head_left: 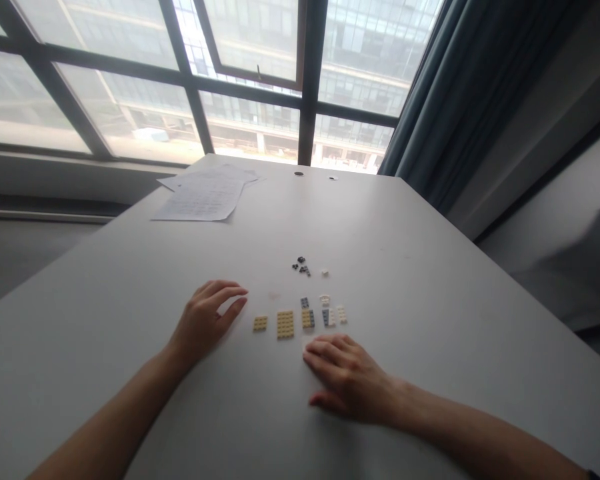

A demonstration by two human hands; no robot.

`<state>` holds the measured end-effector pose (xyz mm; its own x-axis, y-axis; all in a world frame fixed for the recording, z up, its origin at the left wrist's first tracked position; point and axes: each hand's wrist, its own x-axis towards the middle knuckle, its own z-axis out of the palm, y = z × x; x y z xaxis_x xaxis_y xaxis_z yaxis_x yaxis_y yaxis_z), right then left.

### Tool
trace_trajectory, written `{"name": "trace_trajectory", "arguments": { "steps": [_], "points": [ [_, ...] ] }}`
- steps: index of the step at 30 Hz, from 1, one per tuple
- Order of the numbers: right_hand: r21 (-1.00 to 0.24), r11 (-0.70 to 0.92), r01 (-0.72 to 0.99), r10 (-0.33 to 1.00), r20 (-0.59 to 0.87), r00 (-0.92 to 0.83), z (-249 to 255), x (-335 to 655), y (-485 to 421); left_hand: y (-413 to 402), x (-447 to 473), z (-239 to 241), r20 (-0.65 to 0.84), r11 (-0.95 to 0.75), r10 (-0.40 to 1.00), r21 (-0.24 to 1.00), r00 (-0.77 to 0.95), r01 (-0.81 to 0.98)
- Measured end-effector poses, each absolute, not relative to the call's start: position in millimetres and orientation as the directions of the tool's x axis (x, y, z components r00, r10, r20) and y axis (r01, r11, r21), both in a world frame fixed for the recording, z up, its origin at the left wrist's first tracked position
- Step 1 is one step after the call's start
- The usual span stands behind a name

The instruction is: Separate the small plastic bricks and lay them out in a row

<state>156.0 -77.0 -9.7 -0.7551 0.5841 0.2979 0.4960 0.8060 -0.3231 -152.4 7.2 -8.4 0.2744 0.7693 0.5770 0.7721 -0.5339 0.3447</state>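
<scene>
My left hand (pixel 205 317) rests on its side on the table, fingers apart and holding nothing, left of a small tan building plate (pixel 260 324). A larger tan plate (pixel 285 325) lies to the right of that one. Beyond it sit a tan and blue-grey piece (pixel 307 318) and a dark grey piece (pixel 305 303). My right hand (pixel 347 373) lies palm down just in front of these, fingers stretched, with nothing seen in it. Near its fingertips are a blue-grey and white piece (pixel 329 317), a white plate (pixel 342 315) and a white curved piece (pixel 325 300).
Several small dark pieces (pixel 301 267) and a little white piece (pixel 325 273) lie farther back on the white table (pixel 380 253). Printed paper sheets (pixel 205 197) lie at the far left. Windows (pixel 250 127) and a blue curtain (pixel 430 113) stand behind.
</scene>
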Motion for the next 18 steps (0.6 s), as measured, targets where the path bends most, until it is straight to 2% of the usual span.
{"name": "trace_trajectory", "arguments": {
  "steps": [6,9,14,18],
  "points": [
    [-0.316,0.829,0.461,0.55,0.321,-0.771,-13,159,-76,6,-151,-7,0.583,-0.54,0.764,0.348,0.274,0.766],
    [-0.318,0.827,0.464,0.559,0.382,-0.736,-13,159,-77,6,-151,-6,0.586,-0.544,0.761,0.344,0.278,0.765],
    [-0.366,0.711,0.6,0.69,0.527,-0.496,1,169,-42,8,-153,-9,0.589,-0.555,0.754,0.333,0.292,0.762],
    [-0.425,0.558,0.713,0.813,0.453,-0.366,18,176,25,9,-154,-11,0.589,-0.556,0.754,0.334,0.292,0.761]
  ]
}}
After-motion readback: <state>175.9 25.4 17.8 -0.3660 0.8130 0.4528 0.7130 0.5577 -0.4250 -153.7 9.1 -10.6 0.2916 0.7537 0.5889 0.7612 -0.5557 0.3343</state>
